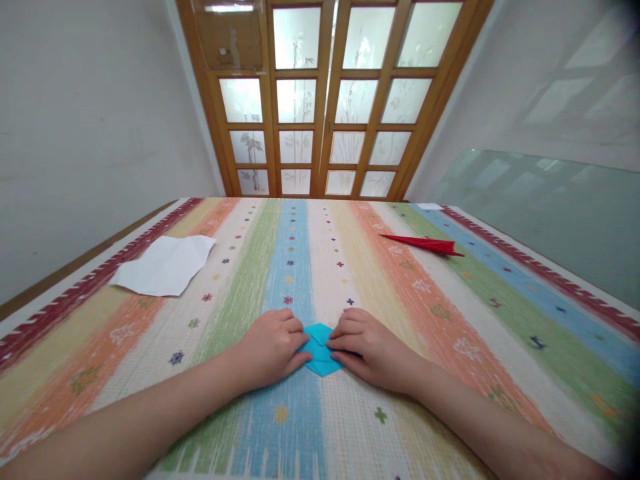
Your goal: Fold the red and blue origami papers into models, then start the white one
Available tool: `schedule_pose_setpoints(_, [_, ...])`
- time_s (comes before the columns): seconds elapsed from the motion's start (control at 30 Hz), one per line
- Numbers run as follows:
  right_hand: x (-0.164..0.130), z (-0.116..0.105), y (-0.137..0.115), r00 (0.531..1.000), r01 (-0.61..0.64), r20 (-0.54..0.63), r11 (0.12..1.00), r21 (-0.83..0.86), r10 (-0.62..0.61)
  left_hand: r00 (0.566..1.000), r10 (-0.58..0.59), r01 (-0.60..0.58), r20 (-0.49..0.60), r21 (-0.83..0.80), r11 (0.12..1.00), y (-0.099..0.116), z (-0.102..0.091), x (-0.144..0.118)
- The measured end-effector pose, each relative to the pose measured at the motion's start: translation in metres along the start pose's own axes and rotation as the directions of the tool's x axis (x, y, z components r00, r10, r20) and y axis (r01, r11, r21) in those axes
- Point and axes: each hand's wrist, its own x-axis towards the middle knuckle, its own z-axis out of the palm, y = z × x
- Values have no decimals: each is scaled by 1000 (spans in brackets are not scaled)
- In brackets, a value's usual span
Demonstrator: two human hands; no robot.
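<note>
Forearms point(165, 413) foremost, left hand point(275, 343) and right hand point(375, 350) have fingers point(345, 342) pinching opposite edges of folded blue paper point(317, 352) on the bench point(280, 440), apparently mid-fold, next move likely needing even, flattening pressure.

Light enters through the whitish door panes point(370, 37), brightest in the upper rows, leaving the left wall point(90, 100) dull grey. Window-shaped reflections pale the right wall point(500, 87) and greenish panel point(545, 220). The turquoise paper point(321, 366) is evenly lit. The wide lens splays the wooden frame point(271, 100); blurry darkness clouds the right edge.
</note>
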Motion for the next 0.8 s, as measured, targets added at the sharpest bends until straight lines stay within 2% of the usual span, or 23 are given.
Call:
schedule_pose_setpoints(0.13, [0,-3,-6,999,-31,35,992,-122,35,997,-71,66,34,142,988,7,-1,-1])
schedule_pose_setpoints(0.37, [2,-9,-23,986,-130,65,945,-299,156,988,-152,150,-18,318,936,22,-8,-2])
schedule_pose_setpoints(0.63, [5,-15,-34,933,-276,75,832,-481,353,975,-221,202,23,331,922,26,-9,-2])
schedule_pose_setpoints(0.8, [3,-11,-38,913,-282,89,774,-566,398,961,-268,231,72,329,916,30,-14,-2])
